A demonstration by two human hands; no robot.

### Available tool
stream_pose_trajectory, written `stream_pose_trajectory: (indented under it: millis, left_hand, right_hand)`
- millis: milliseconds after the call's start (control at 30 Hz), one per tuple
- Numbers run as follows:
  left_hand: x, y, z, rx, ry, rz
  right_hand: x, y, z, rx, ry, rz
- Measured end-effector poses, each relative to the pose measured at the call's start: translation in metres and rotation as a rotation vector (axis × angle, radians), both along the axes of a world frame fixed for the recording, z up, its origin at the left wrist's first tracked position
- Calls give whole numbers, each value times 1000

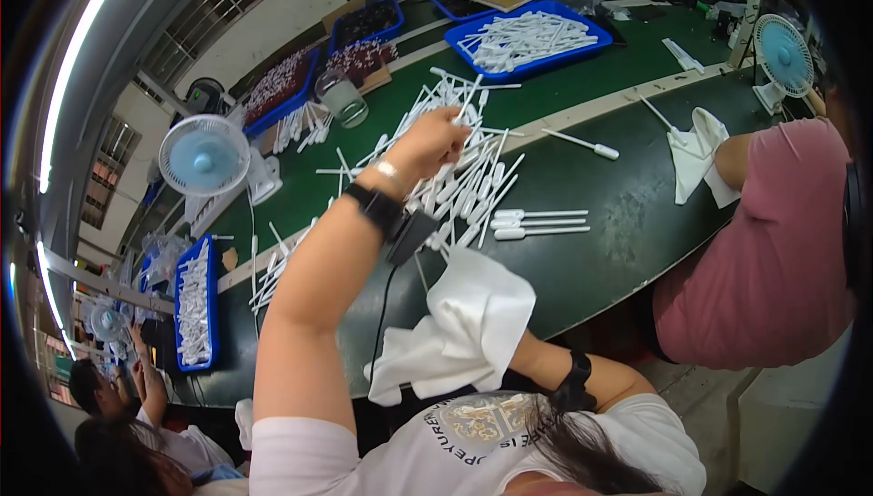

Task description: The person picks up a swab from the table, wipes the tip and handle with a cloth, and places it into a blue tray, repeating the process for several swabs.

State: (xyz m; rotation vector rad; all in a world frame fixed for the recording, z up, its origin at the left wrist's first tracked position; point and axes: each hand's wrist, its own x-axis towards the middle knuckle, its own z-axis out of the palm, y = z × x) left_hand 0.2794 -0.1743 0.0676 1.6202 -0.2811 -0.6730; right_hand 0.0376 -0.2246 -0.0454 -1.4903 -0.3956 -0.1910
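My left hand (427,146) reaches over a heap of white plastic sticks (468,194), each with a thicker, paddle-like end. Its fingers are closed on one white stick (469,98), which points up and away from the heap. A white cloth (477,310) hangs over my right hand near the table's front edge. That hand grips the cloth from beneath, its fingers hidden by the folds. Just to the right of the heap, three white sticks (541,224) lie side by side. A single stick (582,143) rests farther right.
Blue trays (452,37) of white sticks stand at the back and left (215,305). A glass jar (341,99) and a fan (204,155) are left of the heap; another fan (783,55) stands right. Beside me, a person in pink (764,250) holds a cloth (698,158).
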Motion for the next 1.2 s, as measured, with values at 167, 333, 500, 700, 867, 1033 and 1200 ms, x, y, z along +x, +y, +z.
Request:
stream_pose_trajectory:
  millis: [167,333,500,700,867,1033,1200]
  left_hand:
    - [129,-74,-20,164,-194,59]
    - [212,-105,-47,507,-960,69]
    - [215,-129,-60,472,-1029,138]
    - [166,-152,-53,587,-1430,-127]
    - [180,-148,-64,736,-1357,-192]
    - [225,-122,-70,588,-1209,-258]
    - [214,-122,-63,796,-1308,-142]
  right_hand:
    - [0,-4,-1,-3,12,94]
    - [-2,-16,24,250,396,269]
    - [6,-19,9,136,301,224]
    - [2,-20,-1,411,384,306]
    - [2,-20,-3,346,347,274]
    - [0,-16,0,276,293,263]
    - [1,-17,0,248,296,242]
